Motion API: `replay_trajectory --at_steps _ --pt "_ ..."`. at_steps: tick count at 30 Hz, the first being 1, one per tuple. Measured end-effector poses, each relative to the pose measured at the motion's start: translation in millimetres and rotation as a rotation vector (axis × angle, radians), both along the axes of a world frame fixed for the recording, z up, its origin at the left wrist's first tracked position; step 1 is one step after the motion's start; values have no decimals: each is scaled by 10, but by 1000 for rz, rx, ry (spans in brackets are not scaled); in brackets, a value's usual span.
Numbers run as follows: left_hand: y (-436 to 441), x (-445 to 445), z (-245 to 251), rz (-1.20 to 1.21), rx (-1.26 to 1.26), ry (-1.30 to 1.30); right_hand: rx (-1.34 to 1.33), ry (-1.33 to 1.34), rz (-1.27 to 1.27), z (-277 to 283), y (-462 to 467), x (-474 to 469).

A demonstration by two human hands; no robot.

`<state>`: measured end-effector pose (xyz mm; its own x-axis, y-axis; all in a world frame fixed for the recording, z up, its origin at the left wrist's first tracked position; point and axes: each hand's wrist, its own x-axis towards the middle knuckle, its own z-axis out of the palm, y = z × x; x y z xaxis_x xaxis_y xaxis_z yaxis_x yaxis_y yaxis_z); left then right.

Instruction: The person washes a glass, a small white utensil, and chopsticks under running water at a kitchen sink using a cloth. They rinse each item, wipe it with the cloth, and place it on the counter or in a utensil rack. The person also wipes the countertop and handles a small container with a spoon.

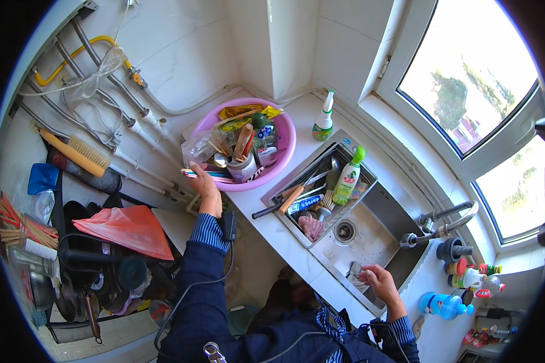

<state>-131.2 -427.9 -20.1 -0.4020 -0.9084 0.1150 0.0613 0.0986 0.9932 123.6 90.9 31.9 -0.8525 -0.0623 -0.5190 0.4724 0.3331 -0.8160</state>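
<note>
My left hand [204, 185] is at the near left rim of a pink plastic basin [291, 144], closed around several thin coloured sticks [218, 174], perhaps straws. In the basin are a glass jar [242, 169] with wooden sticks, a green-capped bottle [263, 127], a clear plastic bag [199, 146] and yellow packets. My right hand [381, 281] hovers over the near edge of the steel sink [368, 231], fingers apart and slightly curled, beside a grey cloth [355, 274]. A rack over the sink [315, 243] holds a green-capped detergent bottle [347, 181], a brush, a toothpaste tube and utensils.
A spray bottle [323, 119] stands behind the rack. The faucet [449, 222] is beside the window, with several bottles and a blue plastic bottle [443, 306] on the counter at right. At left are pans, a red plastic bag [129, 227], a wooden-handled brush [79, 152] and chopsticks [29, 227].
</note>
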Motion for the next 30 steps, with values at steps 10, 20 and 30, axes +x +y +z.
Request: replay_trajectory --at_steps 10,20,30 --pt "-398 651 979 -103 175 471 -63 26 -13 -36 19 -52" --pt "1417 916 1139 -1059 641 228 -195 141 75 19 -110 -388" --pt "4242 887 -288 -1545 1438 -417 -443 -260 -104 -202 376 -146"
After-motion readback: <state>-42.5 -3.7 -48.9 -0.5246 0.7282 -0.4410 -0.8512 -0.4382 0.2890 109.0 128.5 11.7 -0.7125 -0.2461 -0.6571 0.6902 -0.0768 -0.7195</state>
